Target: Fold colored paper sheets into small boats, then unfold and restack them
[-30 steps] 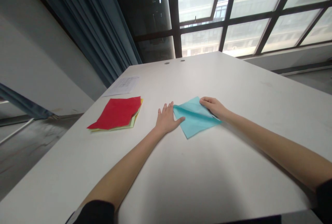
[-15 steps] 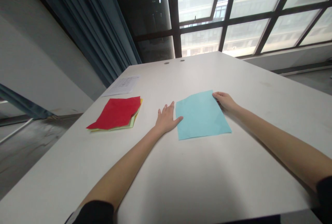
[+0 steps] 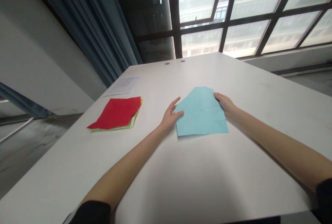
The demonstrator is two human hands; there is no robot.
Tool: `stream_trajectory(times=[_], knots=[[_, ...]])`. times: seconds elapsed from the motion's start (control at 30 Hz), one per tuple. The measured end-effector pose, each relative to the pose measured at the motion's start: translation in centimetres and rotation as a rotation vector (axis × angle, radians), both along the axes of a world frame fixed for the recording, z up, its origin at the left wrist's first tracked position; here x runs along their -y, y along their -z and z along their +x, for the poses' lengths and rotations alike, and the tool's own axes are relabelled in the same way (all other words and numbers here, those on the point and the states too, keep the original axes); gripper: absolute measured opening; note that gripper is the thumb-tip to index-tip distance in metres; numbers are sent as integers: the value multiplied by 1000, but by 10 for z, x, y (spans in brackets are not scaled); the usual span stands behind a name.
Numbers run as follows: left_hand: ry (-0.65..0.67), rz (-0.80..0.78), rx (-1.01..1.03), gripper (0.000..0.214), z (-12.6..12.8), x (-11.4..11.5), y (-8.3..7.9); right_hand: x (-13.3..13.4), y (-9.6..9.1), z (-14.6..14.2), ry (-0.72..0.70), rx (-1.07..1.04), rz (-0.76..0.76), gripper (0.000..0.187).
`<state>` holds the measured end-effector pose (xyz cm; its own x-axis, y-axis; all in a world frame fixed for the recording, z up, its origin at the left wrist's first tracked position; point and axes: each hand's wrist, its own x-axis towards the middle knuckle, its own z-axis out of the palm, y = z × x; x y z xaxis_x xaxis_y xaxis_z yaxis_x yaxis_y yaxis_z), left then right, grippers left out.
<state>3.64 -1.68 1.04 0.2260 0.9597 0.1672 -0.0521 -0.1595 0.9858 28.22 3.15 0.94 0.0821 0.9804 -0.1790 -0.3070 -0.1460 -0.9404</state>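
A light blue paper sheet (image 3: 201, 113) lies on the white table (image 3: 197, 175), with its far edge lifted and bent inward. My left hand (image 3: 171, 115) grips the sheet's left edge, thumb on top and fingers underneath. My right hand (image 3: 225, 102) pinches the sheet's upper right edge. Both forearms reach in from the near side of the table.
A stack of coloured sheets with a red one on top (image 3: 116, 112) lies to the left of my hands. A white printed page (image 3: 123, 85) rests farther back near the table's left edge. Dark curtains (image 3: 88, 27) and a large window (image 3: 233, 13) stand beyond the table.
The blue sheet was unfolded flat, and its far corners have since lifted. My left hand went from lying flat beside the sheet to gripping its left edge.
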Motion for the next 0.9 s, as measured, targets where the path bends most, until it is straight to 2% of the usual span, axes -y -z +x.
stream_trajectory(times=[0.13,0.23,0.37,0.43,0.5,0.57,0.67,0.9], knots=[[-14,68,-38,56,3,6,-3,0,-1,-2,-6,-6,-8,7],[-15,24,-114,36,2,5,-3,1,-2,-3,-5,-14,-23,15],[-102,-82,-64,31,-1,1,0,7,-3,-3,-7,68,48,43],[-142,-94,-23,34,-2,-1,-1,12,-5,-2,-76,127,130,66],[-161,-106,23,38,-3,-2,-2,17,-7,-2,-184,167,208,76],[-162,-131,69,42,-3,-2,-5,21,-10,-2,-254,189,256,65],[-159,-176,118,44,-3,-1,-7,24,-12,-5,-296,169,220,47],[-165,-305,237,43,-2,1,-13,27,-13,-10,-336,-10,65,41]])
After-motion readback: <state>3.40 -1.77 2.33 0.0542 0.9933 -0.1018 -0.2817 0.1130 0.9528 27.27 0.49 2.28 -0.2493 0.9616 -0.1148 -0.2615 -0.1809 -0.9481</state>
